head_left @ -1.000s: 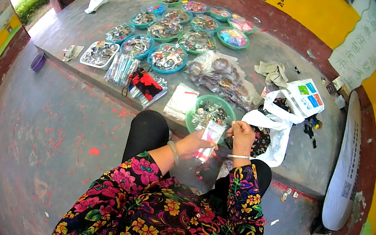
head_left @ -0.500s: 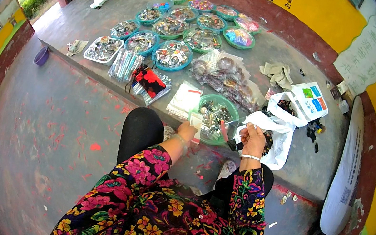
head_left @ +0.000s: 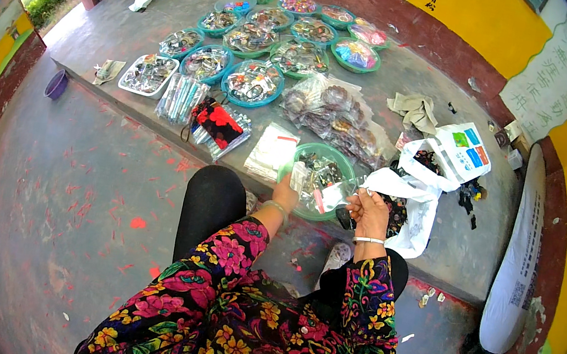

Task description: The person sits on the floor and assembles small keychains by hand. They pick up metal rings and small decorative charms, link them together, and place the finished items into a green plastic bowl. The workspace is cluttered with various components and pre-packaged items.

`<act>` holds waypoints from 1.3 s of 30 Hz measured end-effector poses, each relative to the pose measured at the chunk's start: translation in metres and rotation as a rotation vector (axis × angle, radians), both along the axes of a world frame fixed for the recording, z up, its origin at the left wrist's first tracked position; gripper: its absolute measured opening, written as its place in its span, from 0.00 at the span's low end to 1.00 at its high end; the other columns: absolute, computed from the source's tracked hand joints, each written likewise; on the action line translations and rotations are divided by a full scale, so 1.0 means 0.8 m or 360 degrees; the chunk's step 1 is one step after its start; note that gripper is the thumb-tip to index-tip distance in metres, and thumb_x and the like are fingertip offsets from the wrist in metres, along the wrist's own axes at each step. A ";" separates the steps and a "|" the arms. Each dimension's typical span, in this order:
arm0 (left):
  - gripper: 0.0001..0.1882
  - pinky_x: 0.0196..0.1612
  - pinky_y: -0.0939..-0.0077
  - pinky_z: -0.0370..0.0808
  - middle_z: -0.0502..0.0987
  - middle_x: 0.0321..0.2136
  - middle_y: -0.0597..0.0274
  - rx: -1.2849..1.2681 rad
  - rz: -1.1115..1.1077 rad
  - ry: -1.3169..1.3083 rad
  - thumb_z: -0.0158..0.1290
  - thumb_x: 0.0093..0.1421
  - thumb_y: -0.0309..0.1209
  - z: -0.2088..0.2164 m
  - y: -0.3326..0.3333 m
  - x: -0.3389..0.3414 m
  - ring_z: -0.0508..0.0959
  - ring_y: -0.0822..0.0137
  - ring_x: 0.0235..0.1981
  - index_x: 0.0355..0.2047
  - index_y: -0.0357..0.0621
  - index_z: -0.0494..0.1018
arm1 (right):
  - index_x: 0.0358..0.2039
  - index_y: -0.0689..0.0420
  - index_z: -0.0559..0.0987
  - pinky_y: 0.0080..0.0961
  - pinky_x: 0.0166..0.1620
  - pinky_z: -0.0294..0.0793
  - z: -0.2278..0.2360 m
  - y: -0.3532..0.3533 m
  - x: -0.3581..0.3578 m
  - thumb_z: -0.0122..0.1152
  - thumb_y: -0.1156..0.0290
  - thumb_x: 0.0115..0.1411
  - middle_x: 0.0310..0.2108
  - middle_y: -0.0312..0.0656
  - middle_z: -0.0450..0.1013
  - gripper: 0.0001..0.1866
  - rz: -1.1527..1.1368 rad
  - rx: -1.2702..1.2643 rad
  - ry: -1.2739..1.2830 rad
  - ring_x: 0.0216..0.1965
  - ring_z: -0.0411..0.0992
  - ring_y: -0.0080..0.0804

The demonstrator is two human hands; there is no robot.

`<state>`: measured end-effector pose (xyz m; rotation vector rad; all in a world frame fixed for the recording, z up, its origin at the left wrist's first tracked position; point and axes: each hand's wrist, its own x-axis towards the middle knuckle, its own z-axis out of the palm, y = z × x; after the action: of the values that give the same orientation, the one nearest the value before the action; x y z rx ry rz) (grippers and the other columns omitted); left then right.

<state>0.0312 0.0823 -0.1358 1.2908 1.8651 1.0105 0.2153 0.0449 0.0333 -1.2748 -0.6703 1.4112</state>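
A green plastic basket [head_left: 296, 208] full of small packed pieces stands in front of me on the raised ledge. At its left rim my left hand [head_left: 284, 196] is closed around a small clear plastic bag [head_left: 298, 175]; its fingertips are partly hidden. My right hand [head_left: 370, 213] is at the basket's right rim, its fingers pinched on a clear packet with a red strip [head_left: 319, 200] that hangs over the basket. A small black piece [head_left: 345, 218] hangs just below those fingers. To the basket's left lies a stack of flat clear bags [head_left: 271, 150].
A white plastic bag [head_left: 421, 229] with dark pieces stands right of the basket. Behind lie clear bags of brownish items [head_left: 339, 116] and several filled round baskets [head_left: 250, 102]. A red-and-black pouch [head_left: 218, 123] rests on packets at left. The ledge's front edge [head_left: 159, 132] crosses near my knees.
My left hand has moved slightly up, to the basket's rim. My right hand has shifted a little left and down, and the packet with the red strip is now farther left over the basket.
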 end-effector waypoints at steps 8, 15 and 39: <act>0.19 0.44 0.77 0.66 0.70 0.42 0.58 -0.0076 -0.0436 -0.0707 0.50 0.51 0.24 0.083 -0.027 0.020 0.70 0.68 0.41 0.46 0.39 0.67 | 0.30 0.57 0.70 0.15 0.20 0.67 0.008 -0.002 0.001 0.54 0.73 0.54 0.27 0.44 0.74 0.04 -0.0099 -0.0092 0.0464 0.22 0.73 0.28; 0.13 0.35 0.84 0.67 0.75 0.33 0.66 -0.0072 -0.0360 -0.1559 0.49 0.56 0.32 0.199 -0.064 0.034 0.71 0.76 0.35 0.41 0.41 0.71 | 0.29 0.57 0.69 0.18 0.24 0.69 -0.003 -0.004 -0.009 0.52 0.74 0.55 0.30 0.45 0.74 0.03 0.0075 -0.0018 0.0511 0.28 0.74 0.31; 0.10 0.29 0.82 0.72 0.75 0.28 0.61 -0.0376 -0.0666 -0.1475 0.47 0.58 0.31 0.219 -0.060 -0.023 0.76 0.69 0.31 0.33 0.35 0.72 | 0.29 0.63 0.77 0.14 0.27 0.65 0.000 -0.014 -0.021 0.58 0.69 0.52 0.24 0.39 0.74 0.09 0.0697 0.0048 -0.0242 0.22 0.68 0.20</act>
<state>0.0125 0.0341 0.0390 0.7969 0.9219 0.8963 0.1985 0.0339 0.0333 -1.2683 -1.1218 1.6548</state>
